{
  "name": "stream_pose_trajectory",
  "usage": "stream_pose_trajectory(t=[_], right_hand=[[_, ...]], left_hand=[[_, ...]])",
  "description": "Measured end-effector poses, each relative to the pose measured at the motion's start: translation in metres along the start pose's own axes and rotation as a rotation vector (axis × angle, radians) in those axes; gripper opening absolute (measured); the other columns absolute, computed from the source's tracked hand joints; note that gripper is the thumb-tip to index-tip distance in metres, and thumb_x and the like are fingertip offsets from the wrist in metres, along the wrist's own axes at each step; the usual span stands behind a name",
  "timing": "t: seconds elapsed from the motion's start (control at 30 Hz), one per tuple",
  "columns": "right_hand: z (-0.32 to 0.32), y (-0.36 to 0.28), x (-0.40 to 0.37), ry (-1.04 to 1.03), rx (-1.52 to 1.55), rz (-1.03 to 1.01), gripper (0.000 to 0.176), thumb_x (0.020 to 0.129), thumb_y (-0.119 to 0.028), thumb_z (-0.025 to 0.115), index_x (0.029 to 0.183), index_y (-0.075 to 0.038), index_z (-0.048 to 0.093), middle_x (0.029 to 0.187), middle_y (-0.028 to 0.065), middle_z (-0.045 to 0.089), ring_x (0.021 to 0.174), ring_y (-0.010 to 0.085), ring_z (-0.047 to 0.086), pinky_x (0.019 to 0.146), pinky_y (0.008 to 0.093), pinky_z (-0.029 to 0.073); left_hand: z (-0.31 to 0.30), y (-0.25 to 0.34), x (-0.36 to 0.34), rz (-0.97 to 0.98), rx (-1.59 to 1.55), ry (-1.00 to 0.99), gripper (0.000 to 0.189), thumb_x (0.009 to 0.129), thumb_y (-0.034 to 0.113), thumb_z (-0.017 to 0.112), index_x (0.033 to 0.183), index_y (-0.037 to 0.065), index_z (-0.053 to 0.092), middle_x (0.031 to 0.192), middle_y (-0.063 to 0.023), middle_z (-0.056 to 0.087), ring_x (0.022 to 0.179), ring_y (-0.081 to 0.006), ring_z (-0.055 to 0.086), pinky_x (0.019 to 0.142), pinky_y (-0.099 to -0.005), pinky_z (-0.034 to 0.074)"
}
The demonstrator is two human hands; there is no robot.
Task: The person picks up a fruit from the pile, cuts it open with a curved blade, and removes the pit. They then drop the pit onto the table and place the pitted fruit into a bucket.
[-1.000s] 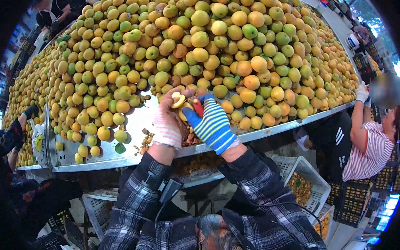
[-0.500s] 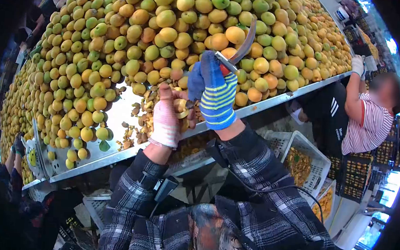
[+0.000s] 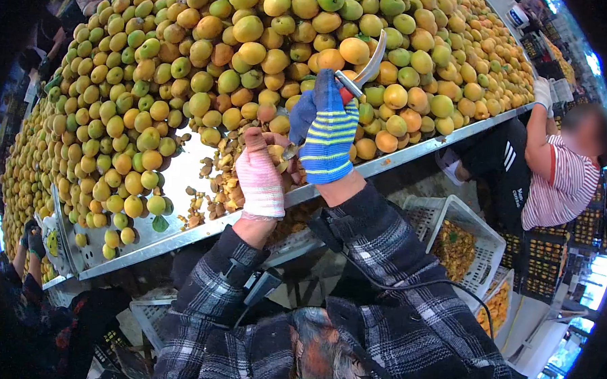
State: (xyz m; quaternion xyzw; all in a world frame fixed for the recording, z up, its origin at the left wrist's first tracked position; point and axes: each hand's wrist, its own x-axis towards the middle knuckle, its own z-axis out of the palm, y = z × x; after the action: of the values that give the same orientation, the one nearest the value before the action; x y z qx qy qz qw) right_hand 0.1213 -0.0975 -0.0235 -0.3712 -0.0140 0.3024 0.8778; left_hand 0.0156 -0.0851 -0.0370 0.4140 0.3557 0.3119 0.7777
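Note:
My left hand [image 3: 260, 177], in a pink and white glove with bare fingertips, has its fingers closed round a yellow apricot [image 3: 276, 153], partly hidden by the fingers. My right hand [image 3: 327, 133], in a blue and yellow striped glove, grips a metal cutting tool [image 3: 371, 65]. Its curved metal part sticks up above the fist and a bit of red shows beside the glove; the exact kind cannot be made out. A small metal tip shows below the right fist, against the apricot. Brown stones and scraps [image 3: 212, 185] lie left of my left hand.
A big heap of apricots [image 3: 249, 31] covers the metal table [image 3: 180, 228], whose raised edge runs below my hands. Crates [image 3: 480, 255] of scraps and fruit stand under it on the right. One person [image 3: 559, 160] sits at right; another person's gloved hands [image 3: 34, 239] are at left.
My left hand has shifted slightly right, closer to the right hand. My right hand has moved a little up and left, tilting the tool. A metal tip now shows at the apricot.

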Motion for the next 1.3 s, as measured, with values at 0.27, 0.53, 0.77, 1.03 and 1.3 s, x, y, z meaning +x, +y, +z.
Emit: stream_pose_trajectory(t=[0.27, 0.53, 0.77, 1.03, 1.3], right_hand=[[-0.003, 0.017, -0.001, -0.115, -1.091, -1.146, 0.026, 0.079, -0.010, 0.065, 0.105, -0.006, 0.062, 0.063, 0.0047, 0.054, 0.051, 0.0203, 0.050, 0.047, 0.0359, 0.035], [0.012, 0.001, 0.007, 0.005, 0.097, 0.183, 0.048, 0.093, -0.043, 0.055, 0.056, -0.023, 0.031, 0.046, -0.0075, 0.022, 0.033, 0.0086, 0.021, 0.034, 0.0272, 0.017], [0.004, 0.002, 0.010, 0.116, 0.164, 0.408, 0.049, 0.093, -0.046, 0.053, 0.057, -0.023, 0.028, 0.046, -0.0070, 0.020, 0.035, 0.0114, 0.018, 0.037, 0.0297, 0.015], [0.010, -0.003, 0.002, 0.073, 0.206, 0.438, 0.050, 0.094, -0.041, 0.051, 0.055, -0.023, 0.025, 0.047, -0.0067, 0.018, 0.036, 0.0110, 0.017, 0.037, 0.0298, 0.015], [-0.001, -0.012, 0.007, -0.541, -0.967, -0.207, 0.028, 0.079, -0.028, 0.073, 0.083, -0.003, 0.062, 0.073, 0.0079, 0.065, 0.066, 0.0219, 0.063, 0.062, 0.0332, 0.051]], left_hand=[[-0.009, -0.042, 0.024, 0.504, 0.161, 0.202, 0.051, 0.095, 0.051, 0.045, 0.083, 0.003, 0.056, 0.066, -0.0048, 0.056, 0.045, -0.0135, 0.051, 0.042, -0.0245, 0.041], [0.003, 0.000, 0.002, 0.179, 0.053, 0.102, 0.051, 0.096, 0.052, 0.042, 0.085, 0.004, 0.053, 0.057, -0.0048, 0.051, 0.045, -0.0133, 0.050, 0.039, -0.0247, 0.040], [-0.001, -0.005, 0.003, 0.083, -0.075, 0.100, 0.054, 0.093, 0.057, 0.042, 0.083, 0.006, 0.057, 0.064, -0.0037, 0.057, 0.050, -0.0119, 0.050, 0.046, -0.0241, 0.039], [-0.006, 0.007, -0.002, -0.088, -0.250, -0.047, 0.059, 0.089, 0.065, 0.043, 0.085, 0.008, 0.058, 0.066, -0.0031, 0.056, 0.050, -0.0145, 0.048, 0.045, -0.0250, 0.039], [-0.023, 0.015, 0.012, -0.185, -0.151, -0.173, 0.080, 0.080, 0.080, 0.030, 0.099, 0.006, 0.052, 0.070, -0.0069, 0.054, 0.052, -0.0193, 0.053, 0.045, -0.0307, 0.044]])
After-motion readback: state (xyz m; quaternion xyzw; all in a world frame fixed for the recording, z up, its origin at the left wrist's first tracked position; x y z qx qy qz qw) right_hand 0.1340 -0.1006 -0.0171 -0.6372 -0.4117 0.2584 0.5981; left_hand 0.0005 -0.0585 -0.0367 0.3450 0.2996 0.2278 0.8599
